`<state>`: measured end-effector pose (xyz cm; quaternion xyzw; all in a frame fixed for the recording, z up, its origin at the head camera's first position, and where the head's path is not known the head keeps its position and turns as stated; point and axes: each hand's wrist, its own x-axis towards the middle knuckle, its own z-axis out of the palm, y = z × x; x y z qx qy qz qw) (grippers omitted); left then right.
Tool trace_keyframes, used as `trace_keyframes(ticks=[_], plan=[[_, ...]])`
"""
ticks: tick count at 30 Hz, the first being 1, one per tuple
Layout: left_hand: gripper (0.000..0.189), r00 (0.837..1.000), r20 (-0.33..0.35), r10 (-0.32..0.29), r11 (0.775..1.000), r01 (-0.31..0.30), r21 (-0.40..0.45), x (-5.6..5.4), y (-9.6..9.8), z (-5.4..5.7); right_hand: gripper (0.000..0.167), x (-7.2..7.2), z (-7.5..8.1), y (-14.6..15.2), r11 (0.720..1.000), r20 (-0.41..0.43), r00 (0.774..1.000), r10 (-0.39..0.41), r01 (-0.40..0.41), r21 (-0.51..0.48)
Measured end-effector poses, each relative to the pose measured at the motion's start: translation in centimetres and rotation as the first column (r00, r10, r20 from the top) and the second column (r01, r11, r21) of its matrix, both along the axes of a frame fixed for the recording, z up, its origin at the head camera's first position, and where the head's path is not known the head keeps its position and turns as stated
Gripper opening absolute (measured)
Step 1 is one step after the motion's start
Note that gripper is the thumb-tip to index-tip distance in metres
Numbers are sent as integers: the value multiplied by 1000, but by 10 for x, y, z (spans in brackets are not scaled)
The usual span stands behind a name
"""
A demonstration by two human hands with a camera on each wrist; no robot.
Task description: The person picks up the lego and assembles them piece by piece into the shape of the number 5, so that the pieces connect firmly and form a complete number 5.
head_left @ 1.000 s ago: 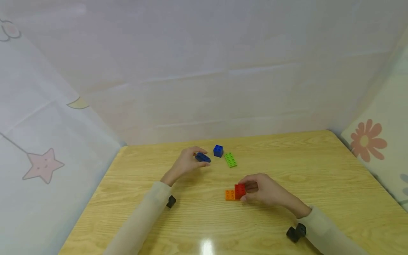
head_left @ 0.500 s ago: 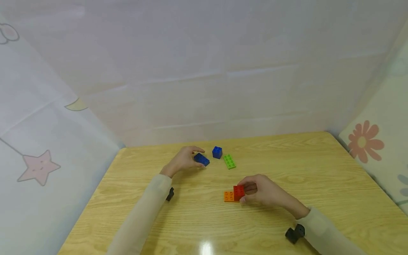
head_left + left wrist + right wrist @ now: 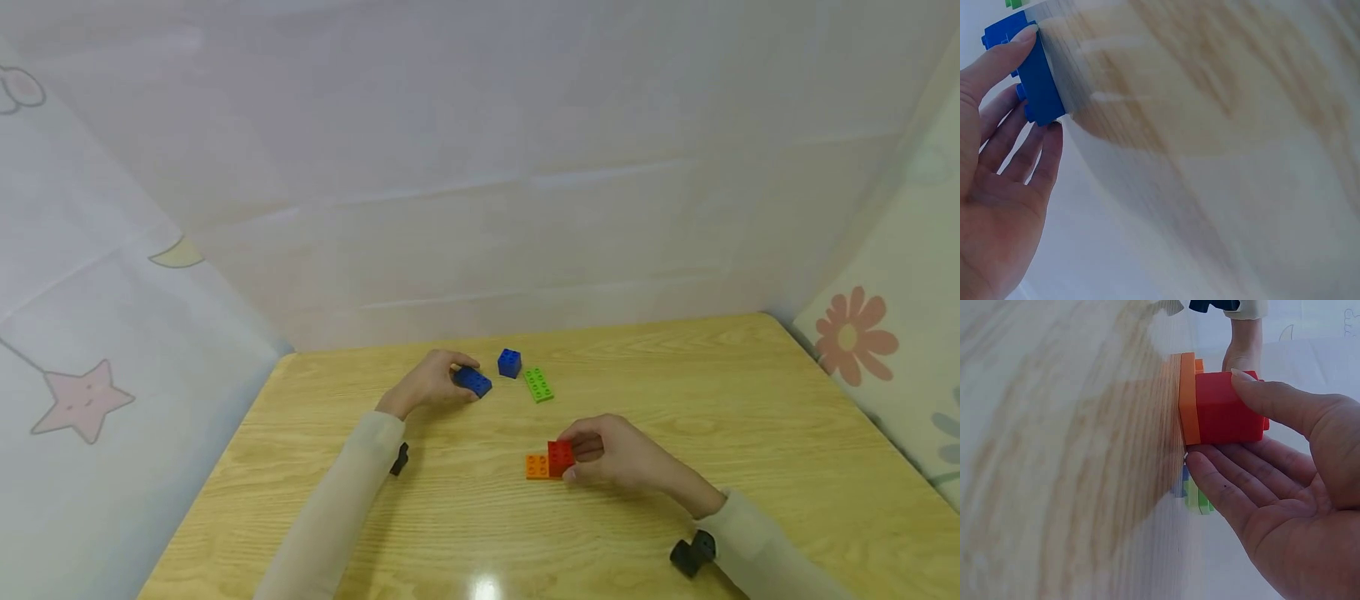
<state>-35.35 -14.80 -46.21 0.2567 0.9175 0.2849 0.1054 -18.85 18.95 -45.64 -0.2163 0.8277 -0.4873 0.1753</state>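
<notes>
My left hand [image 3: 431, 382] grips a blue eight-stud brick [image 3: 473, 382] on the table, thumb on its near side and fingertips on the far side. In the left wrist view the thumb lies against the blue brick [image 3: 1041, 81], whose studs face the palm. My right hand [image 3: 622, 450] holds a red brick [image 3: 560, 457] between thumb and fingers. That red brick [image 3: 1225, 409] sits on one half of a flat orange plate [image 3: 1187, 400], lying on the wood. The orange plate's other half [image 3: 537, 467] shows its studs, left of the red brick.
Behind, a smaller blue cube-shaped brick [image 3: 509, 362] stands beside a flat light-green plate [image 3: 538, 385]. Both lie between the hands, toward the back of the wooden table [image 3: 675, 367]. A pale cloth wall [image 3: 480, 250] rises along the back edge.
The fingers of the left hand spread around the blue brick, which turned slightly, and have now closed in on it. The right hand keeps its hold on the red brick.
</notes>
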Motion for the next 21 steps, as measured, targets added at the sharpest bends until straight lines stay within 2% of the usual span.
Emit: trace_keyframes(ticks=[9,21], plan=[[52,1000,24,10,1000,-10,5,2,-2,-1,45,-1,-2,0,1000,9,1000,-5,5,0],[38,1000,-12,18,1000,-18,-23,2,-2,-3,44,-3,-4,1,1000,-1,1000,-6,6,-1]])
